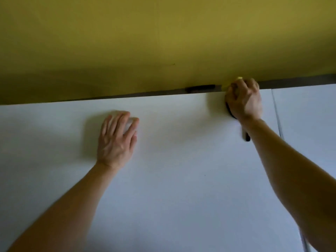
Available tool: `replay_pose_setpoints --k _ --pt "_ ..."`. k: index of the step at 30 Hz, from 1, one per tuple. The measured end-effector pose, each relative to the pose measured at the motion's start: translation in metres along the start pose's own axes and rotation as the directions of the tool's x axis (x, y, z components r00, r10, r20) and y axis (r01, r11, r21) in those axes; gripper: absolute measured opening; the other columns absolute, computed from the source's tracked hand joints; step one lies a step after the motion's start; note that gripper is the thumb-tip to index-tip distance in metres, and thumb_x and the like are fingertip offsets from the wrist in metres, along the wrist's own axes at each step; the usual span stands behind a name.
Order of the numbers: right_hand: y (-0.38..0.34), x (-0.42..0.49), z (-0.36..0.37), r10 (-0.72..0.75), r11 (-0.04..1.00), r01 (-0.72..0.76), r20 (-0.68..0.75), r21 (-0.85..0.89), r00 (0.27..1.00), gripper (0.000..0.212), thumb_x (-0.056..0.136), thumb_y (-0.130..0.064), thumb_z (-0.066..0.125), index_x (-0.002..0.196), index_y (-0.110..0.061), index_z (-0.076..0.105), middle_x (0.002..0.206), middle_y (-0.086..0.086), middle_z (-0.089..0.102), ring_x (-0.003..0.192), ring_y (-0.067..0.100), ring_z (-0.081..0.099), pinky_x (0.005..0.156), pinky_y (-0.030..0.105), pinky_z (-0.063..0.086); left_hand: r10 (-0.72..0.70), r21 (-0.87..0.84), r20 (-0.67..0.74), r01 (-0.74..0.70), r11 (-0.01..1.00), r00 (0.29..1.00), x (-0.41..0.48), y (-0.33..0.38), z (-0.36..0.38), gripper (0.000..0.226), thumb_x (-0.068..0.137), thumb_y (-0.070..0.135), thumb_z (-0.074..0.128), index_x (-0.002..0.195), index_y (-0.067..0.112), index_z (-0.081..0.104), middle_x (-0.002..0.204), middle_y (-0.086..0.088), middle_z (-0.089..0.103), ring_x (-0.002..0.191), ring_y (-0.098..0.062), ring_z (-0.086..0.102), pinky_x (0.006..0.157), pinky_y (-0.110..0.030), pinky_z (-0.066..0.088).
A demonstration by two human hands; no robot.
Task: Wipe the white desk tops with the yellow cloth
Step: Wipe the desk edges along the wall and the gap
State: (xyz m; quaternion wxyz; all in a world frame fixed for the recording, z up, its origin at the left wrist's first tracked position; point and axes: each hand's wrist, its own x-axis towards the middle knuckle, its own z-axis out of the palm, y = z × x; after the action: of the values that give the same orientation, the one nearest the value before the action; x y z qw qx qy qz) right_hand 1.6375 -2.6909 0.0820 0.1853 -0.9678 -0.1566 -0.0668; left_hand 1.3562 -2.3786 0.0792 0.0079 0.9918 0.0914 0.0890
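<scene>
A white desk top [181, 179] fills the lower part of the view. My left hand [116, 139] lies flat on it at middle left, fingers straight and spread. My right hand [243, 100] is at the desk's far edge, fingers curled round a bunched yellow cloth [239, 78], of which only a small bright bit shows above the knuckles. A dark round thing [229, 111] shows under that hand's left side.
A yellow partition [163, 42] rises behind the desk. A dark gap with a black bracket [200, 88] runs along the far edge. A seam [276, 113] on the right separates a second white desk top [309, 115]. A dark pen-like thing [246, 137] lies beside my right forearm.
</scene>
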Motion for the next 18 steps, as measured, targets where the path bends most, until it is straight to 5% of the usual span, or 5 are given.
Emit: replay_pose_setpoints --k 3,7,9,15,18 --pt "-0.035 -0.005 0.023 0.145 0.987 -0.151 -0.099 -0.059 0.985 0.024 0.097 -0.021 0.049 0.097 -0.003 0.065 0.107 0.028 0.061 0.099 0.046 0.059 0.088 0.054 0.051 0.089 -0.008 0.049 -0.089 0.996 0.995 0.006 0.036 -0.011 0.049 0.111 0.033 0.051 0.154 0.011 0.058 0.161 -0.020 0.052 0.150 -0.042 0.049 0.125 -0.060 0.034" --pt "-0.137 -0.020 0.051 -0.262 0.958 0.241 0.134 0.153 0.956 0.018 0.097 -0.023 0.056 0.093 -0.008 0.064 0.096 0.019 0.059 0.090 0.042 0.059 0.078 0.050 0.049 0.096 -0.062 0.127 -0.089 0.994 0.987 0.026 0.102 -0.005 0.058 0.112 0.043 0.045 0.164 0.017 0.046 0.166 -0.019 0.046 0.154 -0.039 0.043 0.127 -0.060 0.032" --pt "-0.114 -0.010 0.043 -0.344 0.926 0.302 0.173 0.228 0.923 0.022 0.102 -0.030 0.056 0.100 -0.011 0.067 0.098 0.016 0.060 0.092 0.041 0.059 0.079 0.049 0.051 0.027 -0.086 0.106 -0.018 0.996 0.994 0.031 0.125 0.004 0.059 0.112 0.044 0.047 0.165 0.018 0.046 0.166 -0.018 0.045 0.155 -0.040 0.042 0.127 -0.059 0.032" --pt "0.083 0.020 -0.025 -0.018 0.999 0.019 -0.020 0.049 1.000 0.022 0.100 -0.024 0.056 0.101 -0.008 0.071 0.102 0.021 0.061 0.098 0.042 0.059 0.081 0.051 0.054 -0.049 -0.167 -0.024 0.044 0.985 0.999 0.027 0.138 0.021 0.058 0.106 0.036 0.060 0.159 0.015 0.055 0.164 -0.021 0.047 0.154 -0.044 0.042 0.126 -0.063 0.031" --pt "0.043 0.018 -0.004 0.141 0.990 -0.141 -0.129 0.006 0.982 0.018 0.093 -0.019 0.054 0.091 -0.007 0.068 0.098 0.022 0.060 0.092 0.043 0.058 0.078 0.051 0.050 -0.057 -0.165 -0.017 0.053 0.985 0.998 0.028 0.138 0.023 0.058 0.105 0.035 0.062 0.159 0.015 0.056 0.164 -0.021 0.048 0.154 -0.044 0.043 0.126 -0.063 0.032"
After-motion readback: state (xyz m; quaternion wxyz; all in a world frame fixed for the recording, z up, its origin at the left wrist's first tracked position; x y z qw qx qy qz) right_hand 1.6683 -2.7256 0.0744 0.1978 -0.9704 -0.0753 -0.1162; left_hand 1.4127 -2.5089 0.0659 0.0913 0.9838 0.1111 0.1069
